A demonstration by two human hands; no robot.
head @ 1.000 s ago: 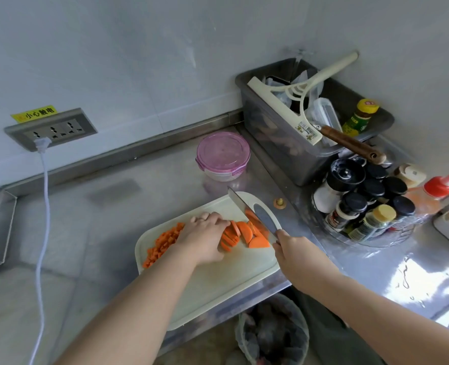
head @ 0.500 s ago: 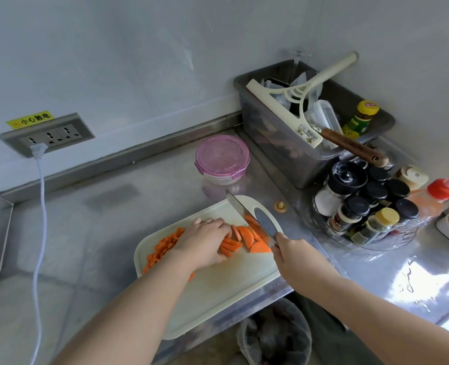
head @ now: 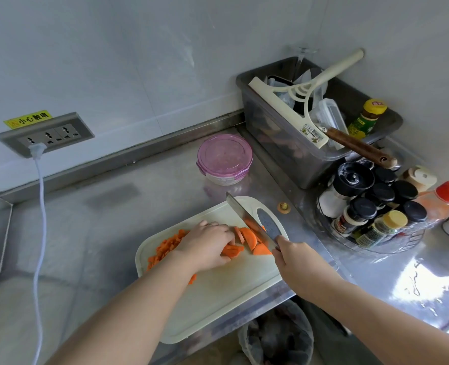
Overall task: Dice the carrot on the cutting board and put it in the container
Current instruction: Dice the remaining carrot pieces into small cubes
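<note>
A pale cutting board [head: 218, 293] lies on the steel counter. Orange carrot slices [head: 249, 237] sit at its far right, and diced carrot [head: 165, 248] is heaped at its left. My left hand [head: 205, 245] lies over a stack of slices, fingers curled on them. My right hand [head: 294, 256] grips the handle of a knife [head: 252, 219], whose blade angles down among the slices to the right of my left hand. A round container [head: 224, 159] with a pink lid stands shut behind the board.
A grey bin [head: 305, 154] with a squeegee and a bottle fills the back right corner. A rack of spice jars [head: 370, 206] stands right of the board. A white cable [head: 40, 196] hangs from the wall socket at left. A waste bin [head: 276, 338] sits below the counter edge.
The view shifted slightly. My left hand has slid a little leftward over the slices; the knife stays over the slices at nearly the same angle.
</note>
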